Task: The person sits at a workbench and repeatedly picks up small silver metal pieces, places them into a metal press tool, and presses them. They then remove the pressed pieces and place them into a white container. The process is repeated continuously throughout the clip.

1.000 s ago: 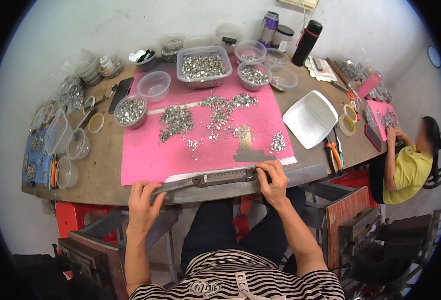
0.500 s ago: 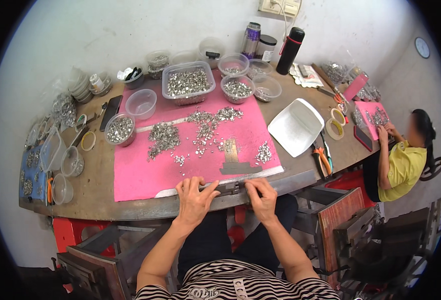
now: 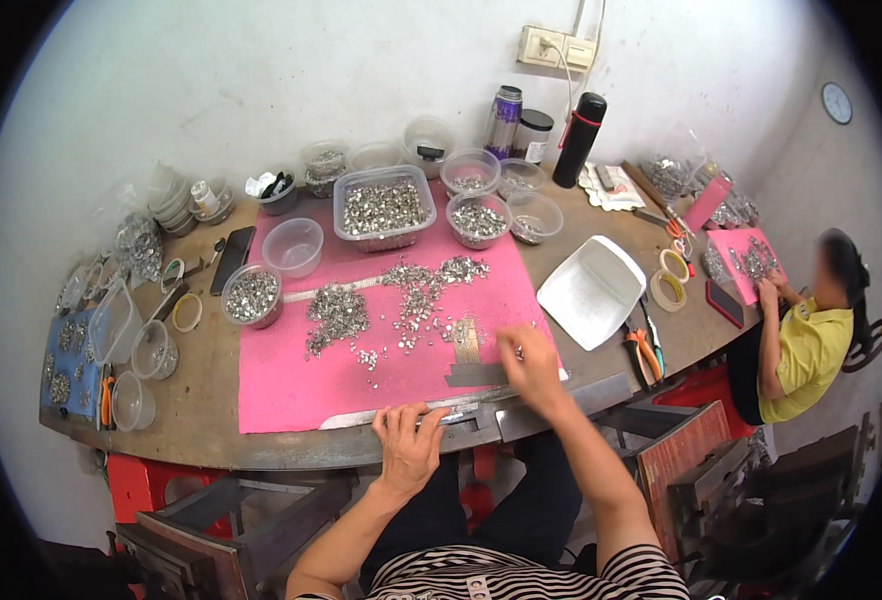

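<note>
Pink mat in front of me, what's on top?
On the pink mat lie small silvery pieces, a grey strip near the front edge, and several tubs toward the back. What lies beneath the filled ones or behind your right hand is covered.

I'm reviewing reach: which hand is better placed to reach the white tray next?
The right hand, probably: it's over the pink mat, near the white tray; the left hand is farther, at the front table edge.
</note>
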A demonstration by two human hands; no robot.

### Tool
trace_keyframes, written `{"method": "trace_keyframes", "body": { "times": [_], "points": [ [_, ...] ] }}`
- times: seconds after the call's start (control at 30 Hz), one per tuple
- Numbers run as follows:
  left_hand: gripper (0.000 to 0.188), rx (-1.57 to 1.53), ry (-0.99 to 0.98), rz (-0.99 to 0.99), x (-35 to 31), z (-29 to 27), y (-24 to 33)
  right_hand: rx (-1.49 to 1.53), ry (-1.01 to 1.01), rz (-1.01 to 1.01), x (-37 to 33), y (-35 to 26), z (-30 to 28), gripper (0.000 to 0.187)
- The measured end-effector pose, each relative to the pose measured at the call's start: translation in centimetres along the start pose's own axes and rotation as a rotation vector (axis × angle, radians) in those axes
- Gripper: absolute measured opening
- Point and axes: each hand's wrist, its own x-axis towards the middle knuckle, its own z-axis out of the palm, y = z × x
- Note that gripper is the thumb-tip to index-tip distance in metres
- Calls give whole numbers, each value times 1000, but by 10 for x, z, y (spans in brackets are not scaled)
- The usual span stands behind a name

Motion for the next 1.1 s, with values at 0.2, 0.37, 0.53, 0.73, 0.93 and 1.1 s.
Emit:
{"method": "trace_keyframes", "body": {
  "times": [0.2,0.37,0.53,0.73,0.93,1.1],
  "points": [
    [19,-29,-176,69,70,-8,-19,-233,-156,237,88,86,44,18],
    [7,-7,-115,70,159,44,-99,-260,-131,286,97,96,72,23],
    [10,77,-280,-32,199,61,-103,-169,-254,330,100,97,54,22],
    [12,176,-236,-8,206,96,-89,-290,-218,214,95,102,57,21],
    [12,214,-141,79,206,116,-83,-147,-146,173,74,67,31,15],
    [10,205,-137,155,197,115,-89,309,-300,286,-8,-21,-8,9]
  ]
}}
